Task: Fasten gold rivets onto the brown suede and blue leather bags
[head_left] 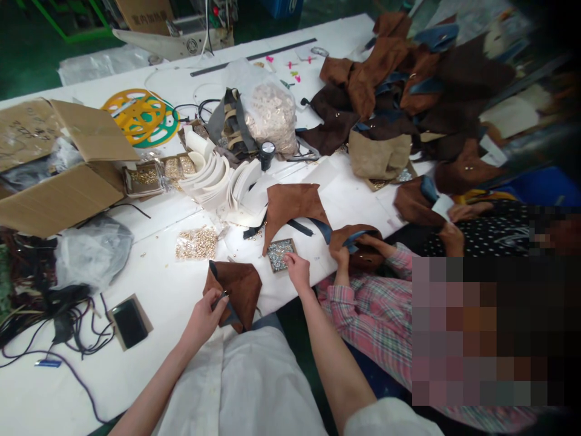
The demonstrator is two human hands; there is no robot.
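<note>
Near the table's front edge, my left hand (209, 316) is closed on a brown suede piece (245, 287) with a blue-grey lining. A small shiny metal fitting (224, 294) shows at its fingertips. My right hand (298, 271) is at the right side of a small open box (275, 266) of silvery metal bits. Its fingers are pinched together at the bits; whatever is between them is too small to make out. Behind the box lies another brown suede piece (293, 203). To the left is a clear bag of gold-coloured metal bits (196, 243).
Beside me on the right, a person in a plaid sleeve (363, 297) handles a brown suede piece (356, 233). White curved strips (218, 181), a cardboard box (91, 194) and a suede pile (385, 72) stand farther back. Cables (68, 321) and a black device (129, 322) lie left.
</note>
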